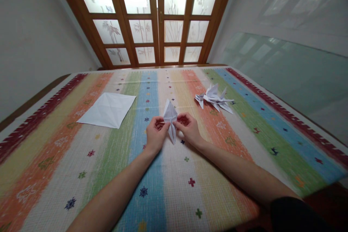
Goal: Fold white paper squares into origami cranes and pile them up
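Observation:
Between my two hands is a white folded paper, long and diamond-shaped, with one point facing away from me and a narrow split point towards me. My left hand pinches its left side between thumb and fingers. On the right side, my right hand grips it the same way, thumb near the middle crease. Both thumbs lie close together on the paper. The curled fingers partly hide its side corners.
To the left lies a flat, creased white paper sheet. Several folded white paper cranes are heaped at the right. A striped tablecloth covers the table. Beyond its far edge stand wooden doors with frosted panes, and walls flank both sides.

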`<control>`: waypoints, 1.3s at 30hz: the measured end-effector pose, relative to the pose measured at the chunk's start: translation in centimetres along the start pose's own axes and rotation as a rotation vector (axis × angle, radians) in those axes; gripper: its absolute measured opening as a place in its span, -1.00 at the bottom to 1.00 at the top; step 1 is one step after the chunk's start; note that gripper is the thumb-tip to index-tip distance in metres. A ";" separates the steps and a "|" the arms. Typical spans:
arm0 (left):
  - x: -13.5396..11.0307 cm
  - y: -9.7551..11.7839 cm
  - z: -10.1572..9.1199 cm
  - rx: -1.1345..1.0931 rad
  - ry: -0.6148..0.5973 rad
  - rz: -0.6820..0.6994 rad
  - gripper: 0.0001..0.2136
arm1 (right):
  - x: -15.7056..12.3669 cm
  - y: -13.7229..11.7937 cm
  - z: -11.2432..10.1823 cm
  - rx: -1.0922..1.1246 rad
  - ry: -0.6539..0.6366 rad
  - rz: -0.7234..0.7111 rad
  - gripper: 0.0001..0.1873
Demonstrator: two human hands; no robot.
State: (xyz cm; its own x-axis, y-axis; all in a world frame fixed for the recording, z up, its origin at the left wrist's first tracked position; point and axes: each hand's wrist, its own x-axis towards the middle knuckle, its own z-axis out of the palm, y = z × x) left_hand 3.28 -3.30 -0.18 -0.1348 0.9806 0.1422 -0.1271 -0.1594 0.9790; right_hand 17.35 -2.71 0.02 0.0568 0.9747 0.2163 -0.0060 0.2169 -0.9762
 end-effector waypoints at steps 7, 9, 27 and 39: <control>-0.7 0.6 0.0 0.229 0.017 0.122 -0.89 | -0.6 -0.5 0.2 -0.106 -0.008 -0.069 -0.77; -0.8 0.7 0.0 0.320 0.068 0.219 -0.92 | -0.9 -0.8 0.3 -0.205 0.032 -0.155 -0.83; -1.3 0.4 0.6 0.150 0.082 0.079 -0.88 | -1.6 0.0 0.5 -0.827 -0.053 -0.917 -0.62; -0.6 0.1 0.5 0.028 0.119 0.104 -0.83 | -1.8 -0.1 0.4 -0.694 0.042 -0.919 -0.73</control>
State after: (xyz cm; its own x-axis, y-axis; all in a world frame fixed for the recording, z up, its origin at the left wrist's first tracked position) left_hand 3.84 -3.87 -0.12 -0.2617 0.9382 0.2267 -0.0793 -0.2550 0.9637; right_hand 16.85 -4.49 -0.32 -0.2113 0.4589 0.8630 0.6048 0.7550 -0.2534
